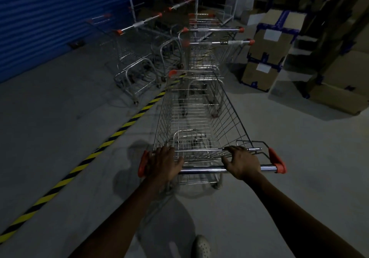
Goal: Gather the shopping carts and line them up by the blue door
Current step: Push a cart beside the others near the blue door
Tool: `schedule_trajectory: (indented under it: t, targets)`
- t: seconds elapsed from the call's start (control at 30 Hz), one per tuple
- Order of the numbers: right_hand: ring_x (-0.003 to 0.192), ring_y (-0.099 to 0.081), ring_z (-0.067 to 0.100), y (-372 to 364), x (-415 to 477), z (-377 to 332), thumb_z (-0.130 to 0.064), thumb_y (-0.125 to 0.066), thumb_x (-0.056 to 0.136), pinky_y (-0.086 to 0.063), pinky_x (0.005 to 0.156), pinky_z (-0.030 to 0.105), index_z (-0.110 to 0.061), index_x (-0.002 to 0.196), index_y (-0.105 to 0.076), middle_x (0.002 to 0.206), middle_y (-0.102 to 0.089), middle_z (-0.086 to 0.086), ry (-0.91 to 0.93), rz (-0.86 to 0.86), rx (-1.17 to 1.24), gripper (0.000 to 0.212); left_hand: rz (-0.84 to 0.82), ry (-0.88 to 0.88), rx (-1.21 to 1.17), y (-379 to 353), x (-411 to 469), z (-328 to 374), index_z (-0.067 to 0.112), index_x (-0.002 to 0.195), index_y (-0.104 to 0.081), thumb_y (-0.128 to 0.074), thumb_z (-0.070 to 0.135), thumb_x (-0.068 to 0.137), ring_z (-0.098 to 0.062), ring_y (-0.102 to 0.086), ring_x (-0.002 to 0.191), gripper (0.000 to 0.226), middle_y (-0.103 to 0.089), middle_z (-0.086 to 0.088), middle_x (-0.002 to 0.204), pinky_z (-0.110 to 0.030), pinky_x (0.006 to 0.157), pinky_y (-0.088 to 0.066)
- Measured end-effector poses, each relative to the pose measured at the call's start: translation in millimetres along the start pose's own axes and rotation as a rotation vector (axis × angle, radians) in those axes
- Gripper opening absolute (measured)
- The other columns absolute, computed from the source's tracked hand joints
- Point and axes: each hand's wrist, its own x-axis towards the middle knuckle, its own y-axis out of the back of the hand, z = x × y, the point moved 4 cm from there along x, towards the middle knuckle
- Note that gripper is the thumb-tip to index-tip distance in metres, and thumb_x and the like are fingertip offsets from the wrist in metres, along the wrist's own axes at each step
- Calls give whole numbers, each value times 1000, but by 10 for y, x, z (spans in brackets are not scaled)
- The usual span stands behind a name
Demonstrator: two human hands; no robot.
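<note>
Head view: both hands on the cart, its nose up against a parked row.

The left hand lies over the handle by its red end cap, fingers curled forward over the basket's rear rail. The right hand does the same further along, fingers hooked and thumb spread wide. The cart's front sits right at the back of the parked carts; I cannot tell whether they touch. More carts stand to the left, beside the blue door. Striped tape runs across the floor left of the cart, cardboard boxes are stacked on the right, and a pale shoe shows below.
</note>
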Motion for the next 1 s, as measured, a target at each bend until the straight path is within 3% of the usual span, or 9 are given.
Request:
schedule_trajectory:
  t: [0.13,0.3,0.47,0.57,0.77,0.87,0.93,1.0]
  targets:
    - [128,-51,22,-89,-141,-325,-71,-15,80,-48,90,37,-26,139,-54,138,-59,-1,26,13,-9,83,-3,26,-42,-5,-236,-337,23,146,-44,-40,58,98,-26,-39,137,60,-44,-3,148,-50,115,-25]
    - [127,-52,22,-197,-180,-683,-66,-27,87,-49,89,37,-26,139,-54,137,-59,0,67,0,-4,71,87,45,-28,39,-493,-706,24,136,-54,-32,65,89,-25,-46,131,66,-53,-1,140,-48,112,-26]
    - [125,-54,21,-218,-33,-926,-62,-39,90,-49,88,36,-28,135,-57,135,-61,-2,133,8,13,60,98,81,-56,55,-569,-949,20,132,-58,-15,73,78,-28,-50,127,88,-56,-4,136,-48,107,-35]
    - [124,-55,21,-172,133,-1029,-63,-38,86,-48,87,36,-30,133,-59,133,-63,-4,166,3,23,61,96,102,-52,98,-562,-1018,20,135,-57,-15,75,79,-28,-50,129,89,-57,-4,139,-49,108,-36]
    - [126,-54,20,-95,640,-1191,-66,-37,85,-48,91,37,-30,133,-60,134,-62,-4,242,6,22,64,209,61,-36,180,-361,-1147,21,123,-68,-26,83,86,-27,-63,114,83,-68,-2,122,-46,93,-51]
    - [128,-52,19,-75,1008,-1304,-67,-42,90,-47,93,37,-30,135,-58,137,-60,-4,319,-24,10,61,221,76,-64,302,-159,-1201,24,130,-64,-18,92,80,-27,-60,119,96,-66,-2,128,-45,98,-49]
    - [132,-48,19,-76,1270,-1370,-72,-40,89,-46,99,39,-32,138,-55,143,-55,-3,402,-77,32,65,146,134,-77,358,4,-1275,22,139,-56,-3,99,69,-26,-53,129,117,-58,-3,139,-44,106,-42]
    - [135,-45,18,-59,1526,-1418,-78,-36,85,-43,105,39,-32,139,-54,148,-50,-3,511,-144,64,73,162,205,-87,370,159,-1383,20,139,-57,-3,99,67,-28,-52,130,120,-57,-5,141,-42,108,-40]
